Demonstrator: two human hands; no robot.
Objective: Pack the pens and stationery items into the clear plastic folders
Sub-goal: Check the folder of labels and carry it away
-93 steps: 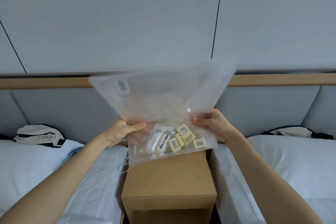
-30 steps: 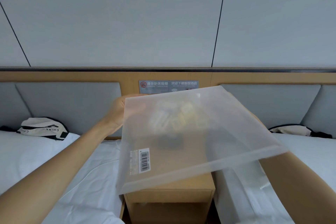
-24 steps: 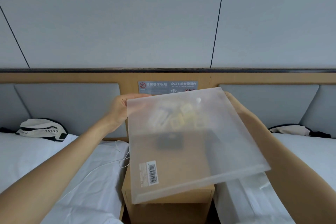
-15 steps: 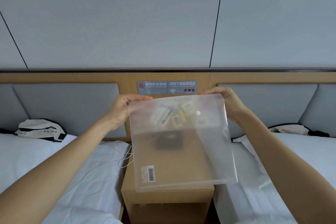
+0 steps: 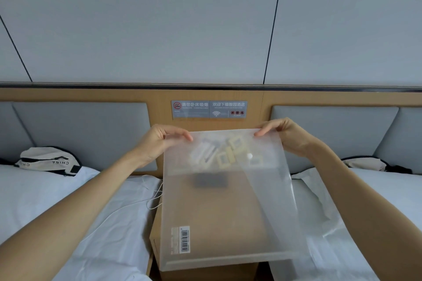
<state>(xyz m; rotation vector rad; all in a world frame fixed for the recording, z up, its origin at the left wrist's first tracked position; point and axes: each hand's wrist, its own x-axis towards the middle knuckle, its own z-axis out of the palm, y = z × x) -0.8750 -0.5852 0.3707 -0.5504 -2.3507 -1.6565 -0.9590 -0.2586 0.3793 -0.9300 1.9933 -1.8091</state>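
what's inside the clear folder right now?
Inside the clear folder, near its top edge: small yellow-framed stationery pieces and whitish packets, blurred by frosted plastic. No pens discernible. The dark patch lower down is unidentifiable.

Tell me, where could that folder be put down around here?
Both hands, left and right, hold the folder over the nightstand; its top looks bare apart from a dark item near the back. The left bed offers open sheet between the bag and the cable. The right bed has plastic wrap at its near edge.
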